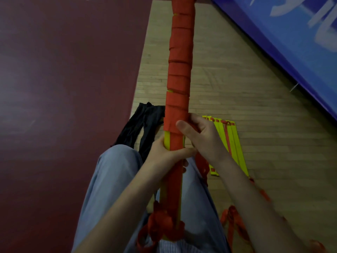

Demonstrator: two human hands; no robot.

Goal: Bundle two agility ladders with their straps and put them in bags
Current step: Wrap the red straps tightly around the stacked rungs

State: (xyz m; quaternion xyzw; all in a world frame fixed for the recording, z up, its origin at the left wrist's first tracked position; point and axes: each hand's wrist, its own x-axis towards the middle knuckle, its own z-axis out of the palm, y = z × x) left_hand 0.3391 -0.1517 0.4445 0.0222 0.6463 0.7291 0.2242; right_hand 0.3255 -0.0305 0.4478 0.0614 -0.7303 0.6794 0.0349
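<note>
A long bundle of yellow ladder rungs (179, 70) stands up in front of me, wound along most of its length with red strap. My left hand (165, 152) grips the bundle from the left, just below the wound part. My right hand (202, 136) grips it from the right, thumb lying on the lowest red turn. Loose red strap (160, 223) hangs tangled at the bundle's lower end over my lap. A second ladder (229, 143), flat yellow rungs with red strap, lies on the wooden floor behind my right hand. Black bags (140, 123) lie crumpled on the floor at left.
I sit with my legs in light blue trousers (109, 189) stretched forward. A dark red mat (63, 88) covers the floor on the left. A blue panel (291, 42) slants across the upper right. More red strap (235, 221) trails on the floor at lower right.
</note>
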